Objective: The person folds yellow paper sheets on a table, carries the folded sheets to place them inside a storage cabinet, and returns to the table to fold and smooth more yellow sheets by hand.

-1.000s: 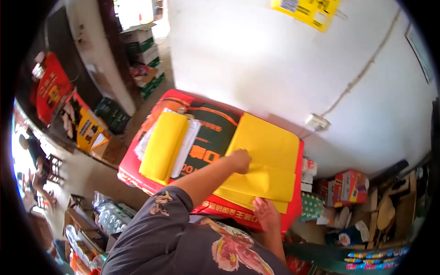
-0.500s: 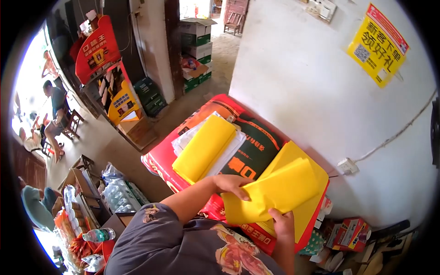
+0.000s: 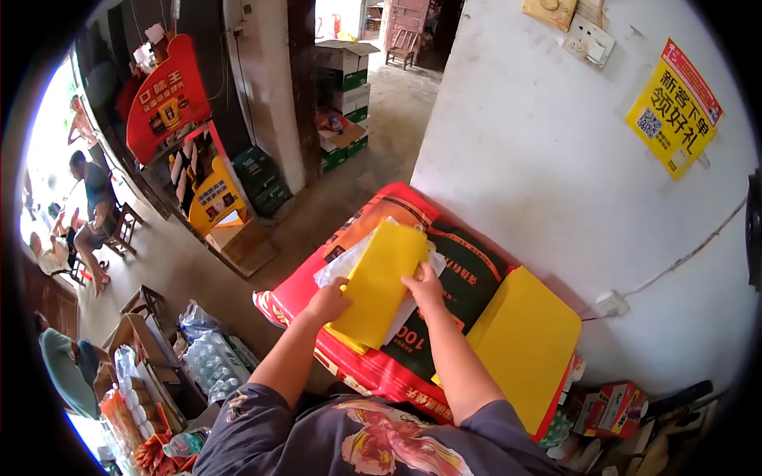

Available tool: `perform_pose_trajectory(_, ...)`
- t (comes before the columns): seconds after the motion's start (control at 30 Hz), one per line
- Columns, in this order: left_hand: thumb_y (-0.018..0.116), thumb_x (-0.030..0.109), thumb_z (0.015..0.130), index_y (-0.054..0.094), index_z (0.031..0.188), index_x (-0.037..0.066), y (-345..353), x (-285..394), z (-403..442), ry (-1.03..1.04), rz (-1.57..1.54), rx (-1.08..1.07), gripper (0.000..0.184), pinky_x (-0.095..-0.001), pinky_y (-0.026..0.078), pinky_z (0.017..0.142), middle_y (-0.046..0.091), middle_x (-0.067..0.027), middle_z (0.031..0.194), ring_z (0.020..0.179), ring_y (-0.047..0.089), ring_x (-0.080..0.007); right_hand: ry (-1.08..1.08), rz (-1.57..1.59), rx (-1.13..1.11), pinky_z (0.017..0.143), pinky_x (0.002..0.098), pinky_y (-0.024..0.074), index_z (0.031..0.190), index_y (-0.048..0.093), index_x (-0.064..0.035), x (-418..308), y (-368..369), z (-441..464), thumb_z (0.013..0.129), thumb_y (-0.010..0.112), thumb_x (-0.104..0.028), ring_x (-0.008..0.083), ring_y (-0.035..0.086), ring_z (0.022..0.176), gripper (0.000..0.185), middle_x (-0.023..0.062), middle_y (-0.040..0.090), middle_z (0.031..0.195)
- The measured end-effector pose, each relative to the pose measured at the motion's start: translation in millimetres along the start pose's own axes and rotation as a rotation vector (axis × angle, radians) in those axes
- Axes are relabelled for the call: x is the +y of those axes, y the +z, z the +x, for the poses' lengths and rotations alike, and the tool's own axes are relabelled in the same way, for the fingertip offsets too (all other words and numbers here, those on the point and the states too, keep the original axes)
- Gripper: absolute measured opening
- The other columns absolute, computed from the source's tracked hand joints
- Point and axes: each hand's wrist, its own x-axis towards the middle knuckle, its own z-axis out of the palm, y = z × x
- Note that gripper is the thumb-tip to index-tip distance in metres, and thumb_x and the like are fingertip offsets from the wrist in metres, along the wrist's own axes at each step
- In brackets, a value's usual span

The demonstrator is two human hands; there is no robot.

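A folded yellow sheet (image 3: 381, 278) is held by its two long sides over the left part of the red and dark green covered surface. My left hand (image 3: 329, 301) grips its left edge, and my right hand (image 3: 425, 287) has the right edge between thumb and fingers. Beneath it shows a bit of another yellow piece (image 3: 343, 339), with white papers (image 3: 402, 319) sticking out. More yellow sheets (image 3: 528, 337) lie flat at the right end of the red cover (image 3: 294, 284).
Bottles in plastic (image 3: 213, 365) and boxes stand at lower left. A red display stand (image 3: 168, 99) and stacked cartons (image 3: 344, 99) are farther back. People (image 3: 95, 210) sit at far left. A white wall (image 3: 516, 166) borders the surface; a red box (image 3: 609, 408) is at lower right.
Both hands have carried the folded yellow sheet left from the right-hand sheets to above the left yellow pile. My right hand now grips its right side. The view has shifted slightly.
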Motion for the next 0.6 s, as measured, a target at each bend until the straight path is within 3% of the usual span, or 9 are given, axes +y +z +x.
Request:
perform_pose_trajectory(0.03, 0.065, 0.024, 0.093, 0.057, 0.139, 0.012, 2.4, -6.7, 6.4, -0.082, 0.337, 0.095, 0.048, -0.0411, 0.057, 0.089, 0.075, -0.0153, 0.115, 0.102, 0.073, -0.031, -0.002, -0.285, 0.072, 0.085, 0.0341, 0.0553, 0.144, 0.046, -0.0011, 20.5, -0.5, 11.4, 0.088, 0.075, -0.012, 0.0181, 0.069, 0.096, 0.065, 0.011, 0.07, 0.113)
perform_pose_trajectory(0.07, 0.061, 0.025, 0.091, 0.058, 0.136, 0.016, 5.4, -12.5, 9.4, -0.078, 0.349, 0.129, 0.046, -0.0451, 0.057, 0.087, 0.074, -0.0192, 0.112, 0.102, 0.072, -0.0375, -0.002, -0.289, 0.074, 0.085, 0.0341, 0.0553, 0.144, 0.046, -0.0011, 17.4, 1.9, 12.1, 0.088, 0.075, -0.012, 0.0181, 0.069, 0.096, 0.065, 0.011, 0.07, 0.113)
perform_pose_trajectory(0.17, 0.06, 0.023, 0.091, 0.058, 0.136, 0.015, 8.2, -18.2, 6.4, 0.02, 0.36, 0.228, 0.046, -0.045, 0.057, 0.087, 0.075, -0.0184, 0.111, 0.102, 0.072, -0.0367, 0.095, -0.422, 0.126, 0.079, 0.035, 0.0568, 0.145, 0.045, -0.002, 12.2, 1.3, -5.7, 0.084, 0.079, -0.016, 0.0163, 0.071, 0.088, 0.071, 0.0119, 0.072, 0.109)
perform_pose_trajectory(0.23, 0.061, 0.022, 0.09, 0.058, 0.137, 0.016, 0.7, -9.8, 4.5, -0.01, 0.284, 0.192, 0.047, -0.0453, 0.057, 0.088, 0.072, -0.0195, 0.118, 0.103, 0.072, -0.0361, 0.029, -0.203, 0.118, 0.074, 0.0335, 0.0571, 0.144, 0.046, -0.0026, 9.7, -0.4, -10.5, 0.085, 0.079, -0.017, 0.0157, 0.071, 0.082, 0.069, 0.0093, 0.071, 0.107)
perform_pose_trajectory(0.3, 0.062, 0.021, 0.089, 0.058, 0.137, 0.016, -5.9, 1.2, 2.6, -0.018, 0.461, 0.226, 0.048, -0.0447, 0.057, 0.091, 0.064, -0.0191, 0.136, 0.114, 0.068, -0.0359, -0.063, -0.315, 0.169, 0.072, 0.0319, 0.0567, 0.144, 0.047, -0.0028, 3.4, -7.5, -20.6, 0.087, 0.077, -0.016, 0.0157, 0.07, 0.081, 0.065, 0.0089, 0.07, 0.107)
perform_pose_trajectory(0.33, 0.063, 0.021, 0.089, 0.056, 0.142, 0.017, -7.0, 8.9, 1.6, -0.049, 0.565, 0.158, 0.054, -0.046, 0.049, 0.106, 0.05, -0.0162, 0.152, 0.134, 0.055, -0.0358, -0.157, -0.43, 0.203, 0.071, 0.0302, 0.0563, 0.143, 0.048, -0.0031, 0.2, -11.6, -26.0, 0.089, 0.075, -0.015, 0.0156, 0.068, 0.079, 0.062, 0.0085, 0.069, 0.107)
perform_pose_trajectory(0.37, 0.063, 0.021, 0.089, 0.056, 0.142, 0.017, -1.6, 9.0, 6.4, -0.047, 0.568, 0.147, 0.054, -0.046, 0.049, 0.106, 0.05, -0.0162, 0.152, 0.134, 0.055, -0.0358, -0.149, -0.429, 0.21, 0.071, 0.0302, 0.0563, 0.143, 0.048, -0.0031, -6.1, -14.5, -34.0, 0.089, 0.075, -0.015, 0.0156, 0.068, 0.079, 0.062, 0.0085, 0.069, 0.107)
perform_pose_trajectory(0.43, 0.061, 0.028, 0.093, 0.051, 0.15, 0.018, 16.5, 3.8, 18.8, 0.349, 0.628, 0.235, 0.059, -0.0506, 0.029, 0.123, 0.037, -0.0133, 0.163, 0.152, 0.032, -0.0349, -0.264, -0.272, 0.218, 0.07, 0.0286, 0.0562, 0.143, 0.048, -0.004, -25.8, -20.1, -56.9, 0.094, 0.07, -0.011, 0.0149, 0.067, 0.078, 0.054, 0.0106, 0.067, 0.112)
perform_pose_trajectory(0.6, 0.049, 0.045, 0.102, 0.039, 0.159, 0.024, 74.8, 23.3, 70.7, 0.501, 0.797, 0.139, 0.062, -0.0599, 0.008, 0.126, 0.022, -0.0094, 0.17, 0.16, 0.009, -0.0314, -0.297, -0.211, 0.257, 0.084, 0.0274, 0.0542, 0.14, 0.052, -0.0026, -45.3, -51.6, -119.2, 0.099, 0.064, -0.006, 0.0142, 0.065, 0.095, 0.043, 0.0127, 0.067, 0.118)
